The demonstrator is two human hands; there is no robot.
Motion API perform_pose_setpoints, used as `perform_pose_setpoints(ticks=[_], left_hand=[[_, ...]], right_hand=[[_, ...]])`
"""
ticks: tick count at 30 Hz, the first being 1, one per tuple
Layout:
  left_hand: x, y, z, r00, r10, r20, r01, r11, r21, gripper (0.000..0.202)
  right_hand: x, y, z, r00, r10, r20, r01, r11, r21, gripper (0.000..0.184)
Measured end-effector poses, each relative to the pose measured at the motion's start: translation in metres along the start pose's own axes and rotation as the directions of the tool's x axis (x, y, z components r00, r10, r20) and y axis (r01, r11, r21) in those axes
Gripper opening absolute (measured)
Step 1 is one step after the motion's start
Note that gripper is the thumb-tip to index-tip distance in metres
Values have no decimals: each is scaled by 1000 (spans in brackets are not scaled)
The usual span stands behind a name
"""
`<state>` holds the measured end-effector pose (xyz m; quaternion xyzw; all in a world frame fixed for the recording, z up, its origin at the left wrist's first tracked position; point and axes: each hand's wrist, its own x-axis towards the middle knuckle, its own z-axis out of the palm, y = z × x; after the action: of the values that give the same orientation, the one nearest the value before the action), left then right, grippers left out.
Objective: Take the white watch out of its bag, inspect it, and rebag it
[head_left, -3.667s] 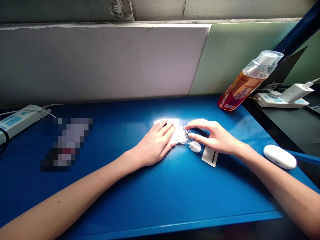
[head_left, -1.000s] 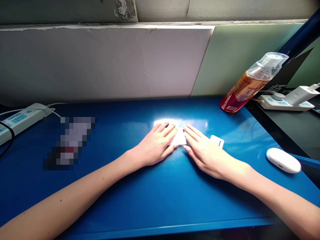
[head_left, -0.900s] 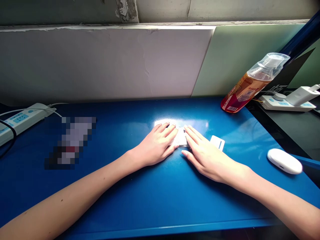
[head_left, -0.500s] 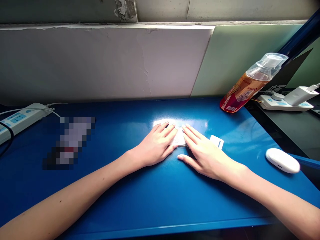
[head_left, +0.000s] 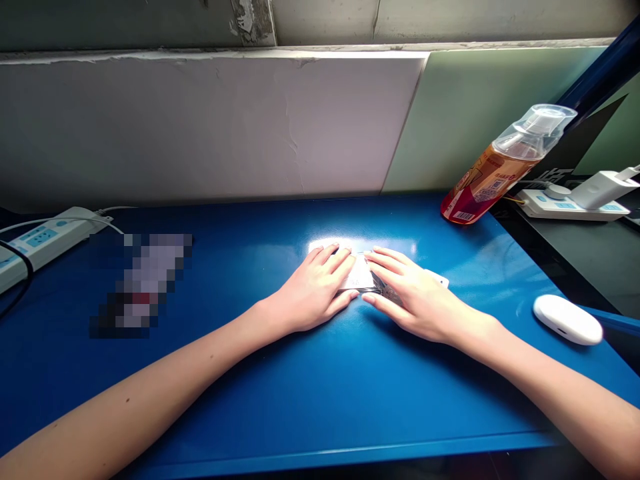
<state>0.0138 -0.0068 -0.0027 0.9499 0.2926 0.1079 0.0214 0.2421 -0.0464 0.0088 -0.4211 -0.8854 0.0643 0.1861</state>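
Step, I judge: steadying the white packet [head_left: 358, 275]. Left hand [head_left: 316, 288] lies flat on it; right hand [head_left: 423, 293] arches at its right end, grip unclear. Next calls for even pressure.

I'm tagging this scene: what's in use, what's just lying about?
Apparently in use:
white packet, between left hand and right hand
white card (mostly hidden, unsure)

Lying about:
bottle
white case
left power strip
right power strip
pixelated item

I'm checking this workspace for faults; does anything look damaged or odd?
Yes: an apparent crack marks the pale wall panel behind the blue table, and a flaked patch shows higher up; both look like damage.
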Motion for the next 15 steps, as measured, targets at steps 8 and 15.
perform_pose_setpoints(ticks=[8, 15], left_hand=[[0, -1, 1, 1000, -3, 1, 3, 1000, -20, 59], [-3, -2, 3, 998, -43, -38, 39, 993, -113, 61]], right_hand=[[1, 25, -7, 996, -14, -90, 15, 1000, 17, 34], [0, 27, -2, 999, -35, 18, 35, 999, -17, 49]])
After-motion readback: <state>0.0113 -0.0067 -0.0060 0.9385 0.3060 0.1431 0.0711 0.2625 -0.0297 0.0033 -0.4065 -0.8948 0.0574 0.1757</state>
